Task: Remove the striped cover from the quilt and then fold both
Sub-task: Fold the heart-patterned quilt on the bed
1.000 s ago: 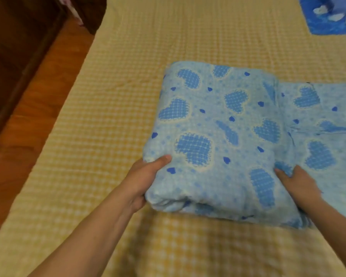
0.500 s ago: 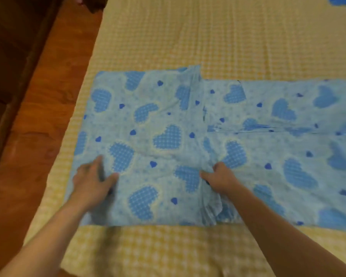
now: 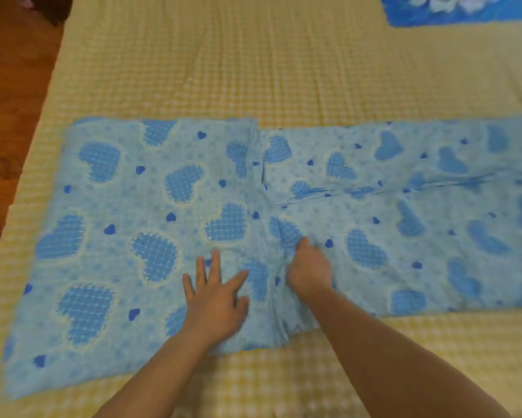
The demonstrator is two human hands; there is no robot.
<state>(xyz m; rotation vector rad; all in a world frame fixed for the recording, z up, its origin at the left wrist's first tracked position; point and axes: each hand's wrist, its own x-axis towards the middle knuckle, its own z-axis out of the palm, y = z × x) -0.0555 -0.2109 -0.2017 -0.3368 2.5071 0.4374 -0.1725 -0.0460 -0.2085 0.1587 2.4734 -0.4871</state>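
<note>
**Fold undone: blue heart fabric laid out flat again**

Obs: The heart fabric [image 3: 109, 236] lies as one long strip across the bed [image 3: 253, 70], its left end near the bed's left edge and its right end running out of view. One second ago the left part sat as a thick folded stack gripped at both sides; half a second ago it was already flipped open to the left. Now it is spread flat, with a bunched seam down the middle.

Left hand [image 3: 214, 300]: fingers spread wide, palm down, pressing the left panel just beside the seam. It has slid right since the previous frame.

Right hand [image 3: 309, 271]: fingers curled into the gathered cloth at the seam, holding a pinch of it.

Also present: a darker blue item [image 3: 452, 10] at the far right corner of the bed, well apart. No stripes visible on anything in view; cannot tell which piece is cover or quilt.

Judgement: the fold was reversed, so folding is being redone. Next likely step is smoothing the seam before refolding.
</note>
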